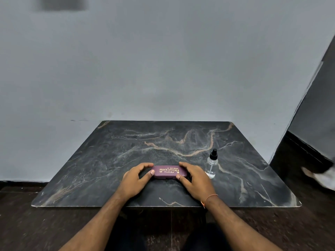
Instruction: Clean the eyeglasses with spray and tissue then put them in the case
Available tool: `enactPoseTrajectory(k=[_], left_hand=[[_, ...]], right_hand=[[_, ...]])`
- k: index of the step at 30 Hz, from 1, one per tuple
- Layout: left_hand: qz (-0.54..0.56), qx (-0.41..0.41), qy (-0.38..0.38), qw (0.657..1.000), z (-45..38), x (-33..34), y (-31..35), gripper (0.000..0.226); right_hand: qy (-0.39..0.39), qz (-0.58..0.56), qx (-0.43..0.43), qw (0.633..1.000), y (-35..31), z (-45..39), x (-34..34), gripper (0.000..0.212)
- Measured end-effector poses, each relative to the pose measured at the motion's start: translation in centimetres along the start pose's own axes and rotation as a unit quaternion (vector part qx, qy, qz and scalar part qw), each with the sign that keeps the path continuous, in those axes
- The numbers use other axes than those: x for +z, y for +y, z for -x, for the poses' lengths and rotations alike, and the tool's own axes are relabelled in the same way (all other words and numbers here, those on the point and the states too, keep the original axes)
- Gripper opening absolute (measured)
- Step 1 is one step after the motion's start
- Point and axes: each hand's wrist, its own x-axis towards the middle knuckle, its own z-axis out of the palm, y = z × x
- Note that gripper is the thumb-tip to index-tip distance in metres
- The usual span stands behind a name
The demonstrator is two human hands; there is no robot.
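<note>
A maroon eyeglass case (169, 171) with gold lettering lies closed on the dark marble table (112, 160), near its front middle. My left hand (136, 179) grips the case's left end, fingers curled over the top and thumb at the front. My right hand (194, 180) grips the right end the same way. A clear spray bottle (211, 165) with a black nozzle stands upright just right of my right hand. No eyeglasses or tissue are visible.
A grey wall rises directly behind the table. The floor around is dark. At the far right edge a blurred pale shape (324, 176) lies on the floor beside a dark doorway.
</note>
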Motion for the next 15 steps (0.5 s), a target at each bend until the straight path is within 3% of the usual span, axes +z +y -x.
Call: enactPoseTrajectory(k=[11, 15], left_hand=[[-0.062, 0.013, -0.017, 0.998, 3.5, 0.0, 1.0, 0.052], [-0.139, 0.032, -0.048, 0.989, 3.5, -0.5, 1.4, 0.096]], right_hand=[[-0.005, 0.0, 0.002, 1.0, -0.3, 0.4, -0.6, 0.054], [0.009, 0.022, -0.048, 0.999, -0.8, 0.8, -1.2, 0.072]])
